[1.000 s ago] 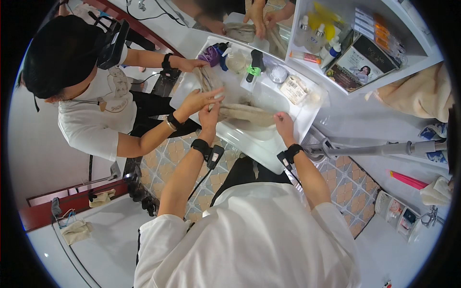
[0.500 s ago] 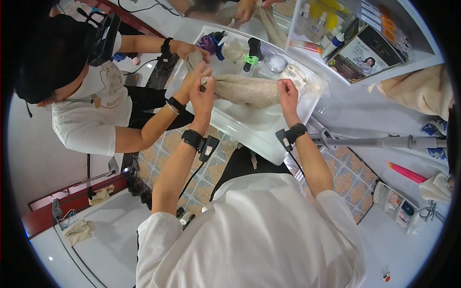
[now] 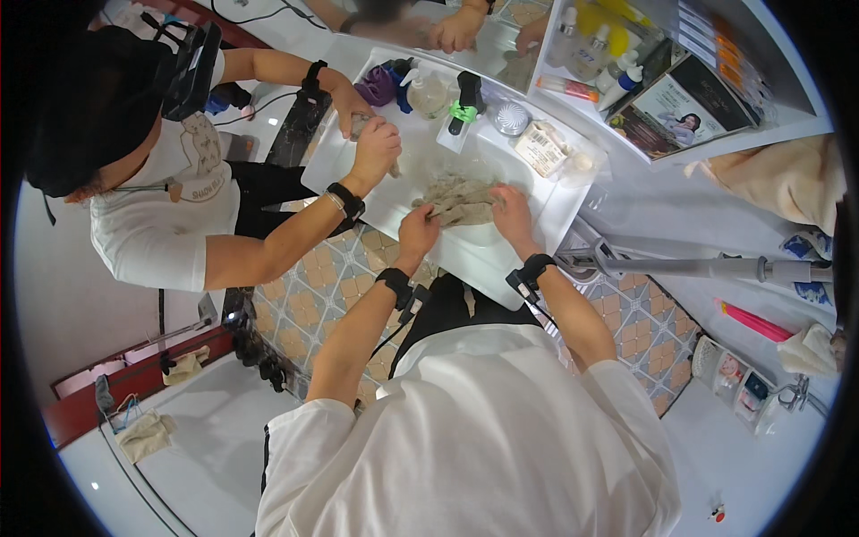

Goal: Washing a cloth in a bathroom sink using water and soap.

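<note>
A wet grey-beige towel (image 3: 459,200) lies bunched low in the white washbasin (image 3: 380,208). My left hand (image 3: 418,234) grips its left end, fingers closed on the fabric. At the opposite end my right hand (image 3: 513,217) is closed on the towel too. Beyond the towel stands the tap (image 3: 465,97), dark on top with a green band around it. To my left, a co-worker's hands (image 3: 376,150) squeeze a small greyish piece of cloth (image 3: 361,123) over the basin's left side.
Along the basin's back rim stand a clear pump bottle (image 3: 428,95), a purple bundle (image 3: 379,86), a round clear-lidded container (image 3: 512,118) and a labelled plastic packet (image 3: 542,149). An open shelf (image 3: 573,89) with bottles overhangs the right. A grey metal pole (image 3: 689,267) runs right of the basin.
Both my hands have lowered the towel from stretched above the basin to bunched inside it, coming closer together. The co-worker's hands have shifted slightly, still holding the small cloth.
</note>
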`<state>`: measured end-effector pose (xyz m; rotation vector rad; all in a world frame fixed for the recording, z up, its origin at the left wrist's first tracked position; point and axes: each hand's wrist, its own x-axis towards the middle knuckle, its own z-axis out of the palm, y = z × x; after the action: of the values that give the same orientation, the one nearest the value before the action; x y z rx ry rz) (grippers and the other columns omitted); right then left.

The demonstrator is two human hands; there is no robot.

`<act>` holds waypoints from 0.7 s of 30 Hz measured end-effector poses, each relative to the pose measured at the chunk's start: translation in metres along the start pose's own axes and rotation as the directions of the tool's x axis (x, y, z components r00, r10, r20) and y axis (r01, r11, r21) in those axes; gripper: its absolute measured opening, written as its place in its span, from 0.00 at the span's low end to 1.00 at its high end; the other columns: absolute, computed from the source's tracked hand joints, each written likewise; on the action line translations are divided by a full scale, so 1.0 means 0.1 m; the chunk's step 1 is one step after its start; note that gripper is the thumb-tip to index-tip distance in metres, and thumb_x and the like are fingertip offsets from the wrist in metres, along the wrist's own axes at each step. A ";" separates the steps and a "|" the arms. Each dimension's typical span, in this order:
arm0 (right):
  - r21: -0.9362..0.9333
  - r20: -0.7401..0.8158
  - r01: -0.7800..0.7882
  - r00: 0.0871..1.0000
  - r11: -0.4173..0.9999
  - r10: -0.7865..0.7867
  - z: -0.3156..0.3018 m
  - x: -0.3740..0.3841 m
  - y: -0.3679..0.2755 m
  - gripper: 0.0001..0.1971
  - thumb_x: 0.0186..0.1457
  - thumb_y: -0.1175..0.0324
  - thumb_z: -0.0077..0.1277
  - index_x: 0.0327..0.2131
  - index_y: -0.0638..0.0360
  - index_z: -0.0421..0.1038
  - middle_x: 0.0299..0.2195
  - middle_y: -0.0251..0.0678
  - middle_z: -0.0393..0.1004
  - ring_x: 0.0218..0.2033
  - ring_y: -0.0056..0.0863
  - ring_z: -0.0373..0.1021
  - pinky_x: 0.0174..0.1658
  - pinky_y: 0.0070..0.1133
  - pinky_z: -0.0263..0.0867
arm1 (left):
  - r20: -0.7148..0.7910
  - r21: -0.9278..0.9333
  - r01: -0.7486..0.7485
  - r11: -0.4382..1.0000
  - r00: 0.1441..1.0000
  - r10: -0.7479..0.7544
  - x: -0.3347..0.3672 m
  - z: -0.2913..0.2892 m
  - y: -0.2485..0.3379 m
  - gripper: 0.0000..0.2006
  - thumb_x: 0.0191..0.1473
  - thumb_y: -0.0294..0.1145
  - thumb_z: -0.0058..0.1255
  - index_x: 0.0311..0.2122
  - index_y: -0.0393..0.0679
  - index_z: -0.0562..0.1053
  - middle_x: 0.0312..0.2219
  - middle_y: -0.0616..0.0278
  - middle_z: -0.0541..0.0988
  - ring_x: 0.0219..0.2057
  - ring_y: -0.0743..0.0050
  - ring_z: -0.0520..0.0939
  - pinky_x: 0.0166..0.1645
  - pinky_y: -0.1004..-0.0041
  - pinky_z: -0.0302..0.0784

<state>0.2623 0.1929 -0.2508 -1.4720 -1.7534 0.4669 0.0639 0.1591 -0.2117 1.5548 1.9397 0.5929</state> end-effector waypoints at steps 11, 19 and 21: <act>-0.026 0.675 -0.015 0.738 1.000 0.029 0.19 -0.36 -0.07 0.12 0.39 0.71 0.43 0.32 0.60 0.67 0.32 0.42 0.69 0.37 0.41 0.64 0.40 0.31 0.61 | 0.213 0.135 -0.096 0.986 0.975 0.066 -0.18 0.26 0.07 0.10 0.39 0.30 0.46 0.31 0.46 0.73 0.28 0.56 0.75 0.33 0.56 0.74 0.36 0.62 0.68; -0.047 0.644 -0.080 0.759 0.996 0.092 0.17 -0.39 -0.06 0.15 0.40 0.71 0.45 0.36 0.60 0.67 0.34 0.44 0.68 0.38 0.41 0.64 0.41 0.29 0.61 | 0.188 0.177 -0.106 0.979 0.980 0.072 -0.24 0.33 0.07 0.10 0.39 0.30 0.46 0.31 0.47 0.72 0.29 0.58 0.74 0.34 0.56 0.73 0.36 0.60 0.67; -0.082 0.657 -0.086 0.744 0.993 0.118 0.18 -0.41 -0.07 0.17 0.39 0.70 0.46 0.38 0.59 0.66 0.36 0.44 0.68 0.39 0.41 0.63 0.42 0.29 0.60 | 0.180 0.193 -0.113 0.975 0.981 0.078 -0.26 0.34 0.07 0.10 0.39 0.30 0.46 0.31 0.47 0.72 0.30 0.59 0.74 0.34 0.56 0.73 0.36 0.60 0.67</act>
<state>0.2452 0.1561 -0.2704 -1.5474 -2.2361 1.1301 0.0958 0.1345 -0.2279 1.7710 1.8490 0.2943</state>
